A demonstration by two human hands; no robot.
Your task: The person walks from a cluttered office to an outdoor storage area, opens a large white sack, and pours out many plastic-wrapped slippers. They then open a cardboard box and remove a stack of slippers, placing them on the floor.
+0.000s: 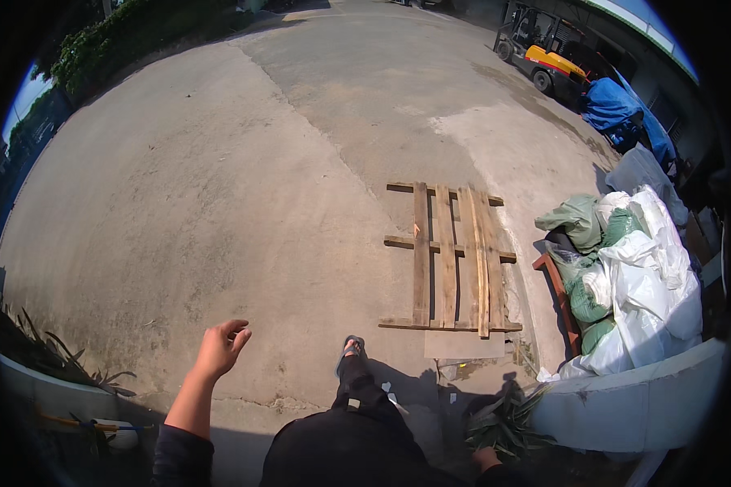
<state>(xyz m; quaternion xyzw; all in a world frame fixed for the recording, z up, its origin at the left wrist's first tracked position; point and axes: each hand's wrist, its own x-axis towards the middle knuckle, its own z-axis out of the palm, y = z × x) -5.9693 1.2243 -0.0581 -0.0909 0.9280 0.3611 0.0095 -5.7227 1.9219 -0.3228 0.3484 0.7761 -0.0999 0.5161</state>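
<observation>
My left hand (222,347) hangs over the concrete at the lower left, its fingers loosely bent, with thumb and fingers apart and nothing between them. Low in the picture, beside a spiky green plant (508,424), only part of my right hand (486,458) shows. Its fingers are lost in shade, and I cannot see whether it holds anything. One sandalled foot (351,349) is forward on the ground. A wooden pallet (447,260) of rough slats lies flat ahead, slightly to the right, apart from both hands.
White and green sacks (625,276) are heaped on the right by a reddish-brown bar (559,300). A low white wall (633,402) curves below them. Farther back stand a blue tarpaulin heap (613,105) and a yellow forklift (548,57). Leafy plants (57,361) edge the left.
</observation>
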